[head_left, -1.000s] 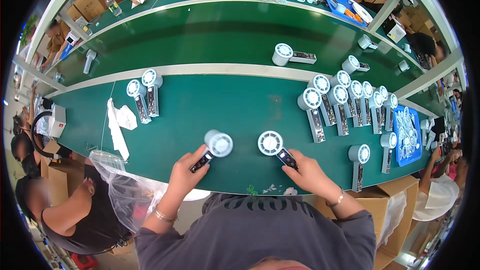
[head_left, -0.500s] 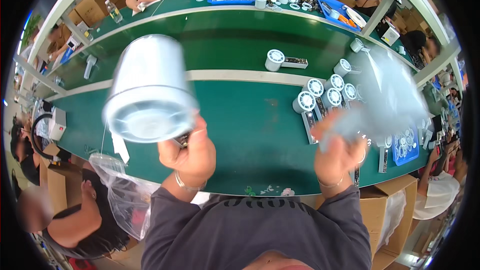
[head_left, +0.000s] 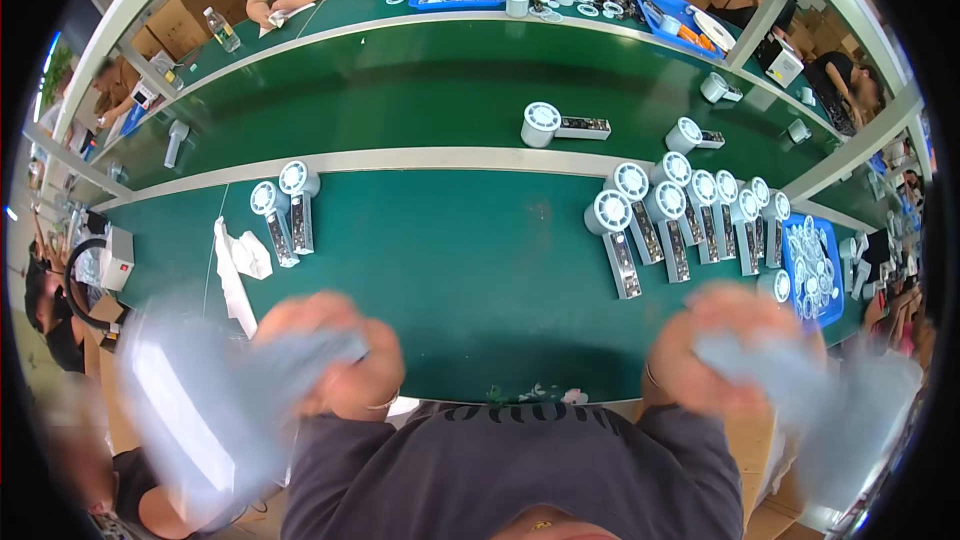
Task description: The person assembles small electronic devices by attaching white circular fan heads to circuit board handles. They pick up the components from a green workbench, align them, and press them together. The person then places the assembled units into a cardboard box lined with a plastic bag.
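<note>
Blurred by motion, my left hand (head_left: pixel 345 360) is closed round the slim grey arm of a light-grey cylindrical-headed unit (head_left: pixel 195 420). Its wide cylinder hangs out past the bench's near edge on the left. My right hand (head_left: pixel 710 350) grips the slim arm of a similar unit (head_left: pixel 855 430), also smeared, with its cylinder low at the far right. Several such units stand in a cluster (head_left: pixel 668 202) on the right, with slotted round ends and box-shaped arms showing circuit boards. Two more units (head_left: pixel 298 180) sit on the left of the bench.
A white cloth (head_left: pixel 238 265) lies left on the green bench (head_left: pixel 480 260). Beside the right cluster is a blue tray (head_left: pixel 838 310) of pale rings. A raised green shelf (head_left: pixel 420 90) holds a few more units. Co-workers sit beyond and at both sides; metal posts (head_left: pixel 765 20) frame the bench.
Both hands have swung the held units down and outward, the left from above the bench and the right from above the cluster. The units they covered now show.
</note>
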Motion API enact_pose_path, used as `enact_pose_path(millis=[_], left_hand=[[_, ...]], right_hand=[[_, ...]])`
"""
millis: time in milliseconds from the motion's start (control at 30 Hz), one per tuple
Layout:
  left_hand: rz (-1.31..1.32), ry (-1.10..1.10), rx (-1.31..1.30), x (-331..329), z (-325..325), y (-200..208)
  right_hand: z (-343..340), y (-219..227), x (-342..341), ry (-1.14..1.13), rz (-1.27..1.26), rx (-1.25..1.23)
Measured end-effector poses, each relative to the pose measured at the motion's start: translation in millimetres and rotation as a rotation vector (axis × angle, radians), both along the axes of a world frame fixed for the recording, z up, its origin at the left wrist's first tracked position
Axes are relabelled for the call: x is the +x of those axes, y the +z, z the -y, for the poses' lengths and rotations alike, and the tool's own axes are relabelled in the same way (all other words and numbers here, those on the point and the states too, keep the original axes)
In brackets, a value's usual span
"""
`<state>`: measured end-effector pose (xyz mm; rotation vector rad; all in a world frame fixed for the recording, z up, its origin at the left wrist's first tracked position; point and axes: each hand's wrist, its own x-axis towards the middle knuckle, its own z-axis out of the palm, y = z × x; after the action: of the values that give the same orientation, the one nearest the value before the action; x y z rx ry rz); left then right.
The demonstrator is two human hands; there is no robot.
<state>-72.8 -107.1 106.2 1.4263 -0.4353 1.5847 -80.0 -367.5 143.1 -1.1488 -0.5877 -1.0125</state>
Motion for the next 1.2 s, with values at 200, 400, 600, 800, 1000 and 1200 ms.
enact_pose_path(millis=[200,400,600,800,1000,1200], left_hand=[[-0.078,0.192,-0.27,13.8,-17.0,-40.0],[-0.709,-0.262,-0.114,29.3,35.8,-7.8],[-1.377,-0.45,0.248,3.4,-33.7,-77.3],[-1.213,-0.405,0.04,2.5,-28.6,-50.7],[0.313,-0.119,-0.211,17.4,-6.3,25.2],[0.061,-0.136,0.054,38.5,5.5,-3.3]], right_hand=[[1.5,-2.4,5.9,-0.202,0.493,-0.043],[-24.9,-21.0,11.6,-0.047,-0.687,-0.557],[-0.3,-66.7,-12.7,0.134,-1.086,-1.118],[6.7,-25.7,-10.8,-0.051,-0.867,-0.833],[3.2,31.5,-33.8,-0.707,0.258,-0.406],[-22.7,13.6,25.7,-0.281,0.335,-0.044]])
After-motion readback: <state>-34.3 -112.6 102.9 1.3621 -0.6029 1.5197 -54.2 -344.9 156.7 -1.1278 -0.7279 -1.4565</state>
